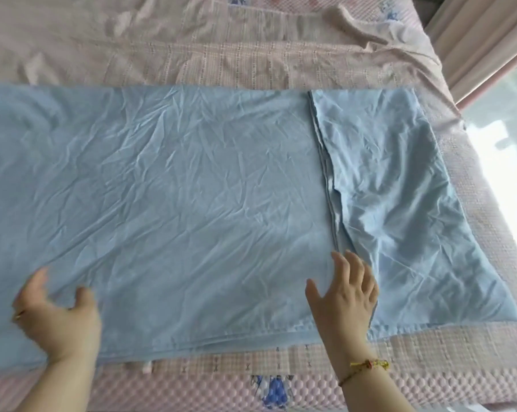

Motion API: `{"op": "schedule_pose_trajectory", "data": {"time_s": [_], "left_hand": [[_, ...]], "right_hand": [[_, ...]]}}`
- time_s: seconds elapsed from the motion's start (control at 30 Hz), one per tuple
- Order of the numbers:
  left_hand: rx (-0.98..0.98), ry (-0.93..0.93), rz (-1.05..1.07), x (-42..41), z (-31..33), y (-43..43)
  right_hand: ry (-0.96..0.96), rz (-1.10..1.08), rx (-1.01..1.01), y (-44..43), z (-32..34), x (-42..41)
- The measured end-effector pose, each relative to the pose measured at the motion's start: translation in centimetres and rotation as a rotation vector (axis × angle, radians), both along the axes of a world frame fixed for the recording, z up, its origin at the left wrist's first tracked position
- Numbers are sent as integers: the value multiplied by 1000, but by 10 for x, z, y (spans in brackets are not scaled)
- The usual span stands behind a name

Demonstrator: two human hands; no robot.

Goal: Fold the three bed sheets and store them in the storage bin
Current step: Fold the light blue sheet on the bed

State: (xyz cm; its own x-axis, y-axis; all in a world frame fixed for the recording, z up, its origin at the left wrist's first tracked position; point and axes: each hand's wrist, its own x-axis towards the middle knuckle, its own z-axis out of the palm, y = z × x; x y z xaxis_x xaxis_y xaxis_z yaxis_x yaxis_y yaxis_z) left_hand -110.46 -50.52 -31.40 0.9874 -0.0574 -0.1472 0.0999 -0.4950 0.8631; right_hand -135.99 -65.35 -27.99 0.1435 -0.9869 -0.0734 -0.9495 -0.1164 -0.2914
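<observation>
Blue sheet [177, 188] flat on pink bedspread [221, 55]; both hands open.

Open pink bedspread [192, 55] stretches beyond the flat blue sheet [177, 188], free for reaching across. A raised fold edge [325, 173] crosses the sheet's right part. A curtain [474, 40] bounds the bed's far right corner.

1 blue sheet [192, 188], 1 pink bed cover [221, 55], 2 hands.
At the blue sheet's near edge: 1 left hand [58, 316] with 1 ring [18, 316], 1 right hand [343, 295] with 1 bracelet [367, 367]; beyond its far right corner, 1 curtain [483, 40].
</observation>
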Motion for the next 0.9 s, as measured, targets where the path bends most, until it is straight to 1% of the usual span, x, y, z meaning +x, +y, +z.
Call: {"op": "schedule_pose_trajectory", "data": {"time_s": [0.03,0.1,0.13,0.17,0.23,0.3,0.37,0.4,0.47,0.5,0.53,0.6,0.63,0.73,0.8,0.87,0.9], "left_hand": [[-92,27,-105,-15,-4,-25],[-81,104,-362,-45,-7,-75],[-3,136,-486,-61,-4,-107],[45,124,-602,-76,-5,-141],[44,176,-710,-96,-6,-194],[44,256,-759,-114,0,-237],[26,362,-751,-129,0,-273],[11,427,-742,-137,0,-292],[-43,585,-689,-141,-3,-318],[-75,641,-670,-142,-7,-330],[-63,656,-674,-142,-9,-341],[25,552,-743,-144,-14,-364],[41,491,-769,-145,-14,-373],[21,344,-905,-148,-10,-402],[89,195,-1030,-149,-5,-414],[105,10,-1059,-144,2,-413],[75,-87,-1036,-140,6,-408]], "right_hand": [[78,-9,107,-14,-5,-7],[167,-33,249,-38,-16,-20],[172,-43,276,-47,-21,-25],[152,-60,282,-57,-23,-30],[75,-85,289,-65,-23,-38],[-23,-86,312,-64,-31,-43],[-169,-77,250,-67,-36,-49],[-195,-58,225,-75,-37,-53],[-168,17,313,-80,-40,-59],[-142,58,398,-81,-40,-61],[-142,71,430,-82,-41,-62],[-174,77,273,-84,-44,-64],[-203,67,293,-84,-42,-62],[-186,94,110,-78,-54,-58],[-185,89,70,-77,-51,-56],[-185,66,64,-76,-47,-56],[-219,48,47,-75,-46,-57]]}}
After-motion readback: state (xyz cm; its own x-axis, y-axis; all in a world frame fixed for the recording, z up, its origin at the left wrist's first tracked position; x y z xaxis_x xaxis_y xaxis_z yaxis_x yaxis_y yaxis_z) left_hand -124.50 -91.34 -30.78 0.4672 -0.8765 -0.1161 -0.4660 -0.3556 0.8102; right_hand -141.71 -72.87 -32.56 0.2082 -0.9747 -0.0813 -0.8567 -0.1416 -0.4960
